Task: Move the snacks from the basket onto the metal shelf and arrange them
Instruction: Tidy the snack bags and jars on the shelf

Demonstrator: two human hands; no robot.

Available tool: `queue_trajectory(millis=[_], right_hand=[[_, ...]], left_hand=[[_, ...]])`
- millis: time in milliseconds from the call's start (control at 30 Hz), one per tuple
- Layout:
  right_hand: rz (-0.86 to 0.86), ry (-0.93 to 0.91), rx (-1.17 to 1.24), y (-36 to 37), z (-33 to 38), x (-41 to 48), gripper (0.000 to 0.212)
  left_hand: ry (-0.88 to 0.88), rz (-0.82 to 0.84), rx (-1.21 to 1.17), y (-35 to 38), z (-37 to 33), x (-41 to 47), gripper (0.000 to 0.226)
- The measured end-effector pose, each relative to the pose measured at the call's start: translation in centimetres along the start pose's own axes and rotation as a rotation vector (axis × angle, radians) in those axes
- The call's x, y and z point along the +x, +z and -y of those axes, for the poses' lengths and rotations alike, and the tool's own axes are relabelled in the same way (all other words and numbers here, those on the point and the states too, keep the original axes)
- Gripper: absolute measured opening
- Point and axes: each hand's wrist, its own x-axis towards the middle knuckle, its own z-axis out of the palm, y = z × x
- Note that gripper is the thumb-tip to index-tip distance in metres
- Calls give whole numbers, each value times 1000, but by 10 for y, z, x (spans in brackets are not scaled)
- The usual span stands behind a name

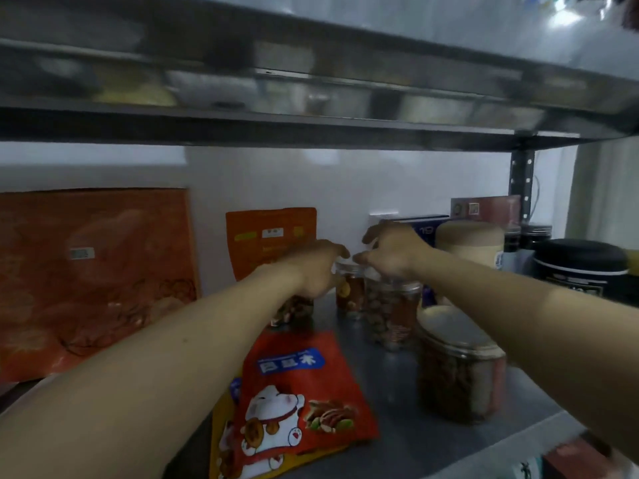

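Both my arms reach into the metal shelf (390,392). My left hand (311,267) curls its fingers and thumb round the lid of a small clear nut jar (350,292) at the back; another nut jar (297,307) stands under its wrist. My right hand (392,250) hovers with loosely spread fingers just above a taller nut jar (390,316), thumb near the small jar's lid. A red cat-print nut pouch (297,392) lies flat in front. A fourth nut jar (456,368) stands front right. The basket is out of view.
A large orange bag (93,271) and a smaller orange pouch (269,233) lean on the white back wall. A beige-lidded container (470,242), a blue box (425,229) and a black-lidded tin (581,267) crowd the right. The upper shelf (311,98) hangs low overhead.
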Motion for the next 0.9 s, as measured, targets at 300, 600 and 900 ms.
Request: queue_trajectory(millis=[300, 600, 900], right_hand=[[161, 159, 58, 14, -23, 50, 29], [280, 104, 96, 25, -27, 74, 28], [221, 3, 19, 28, -29, 82, 30]], left_hand=[[36, 70, -8, 18, 15, 39, 46], [34, -134, -5, 27, 18, 50, 33], [53, -156, -84, 32, -2, 61, 29]])
